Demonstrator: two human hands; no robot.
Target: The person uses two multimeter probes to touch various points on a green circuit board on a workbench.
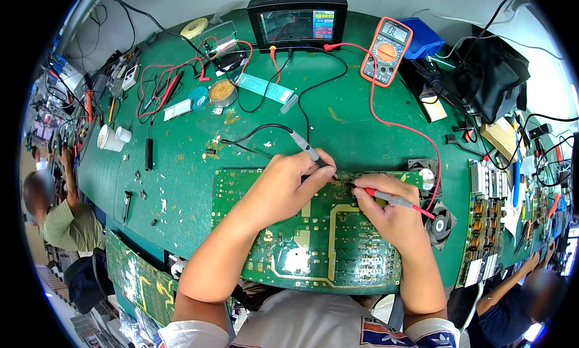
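Observation:
My left hand [289, 185] is closed around a grey-and-black probe [304, 143] with a black lead, its tip down at the upper middle of a large green circuit board [274, 257]. Just to its right, my right hand [386, 209] grips a red-and-grey probe [395, 200] with a red lead, its point near the same area of the board. The exact contact points are too small to make out. An orange multimeter [386, 52] lies behind them at the upper right, with the red lead running down from it.
Behind are a black screen unit [295, 23], leads and a tin [222, 93]. Fans [440, 224] and board assemblies [482, 221] sit at right. Another board [139, 275] is at lower left. Co-workers are at the far left [66, 227] and far right [506, 309].

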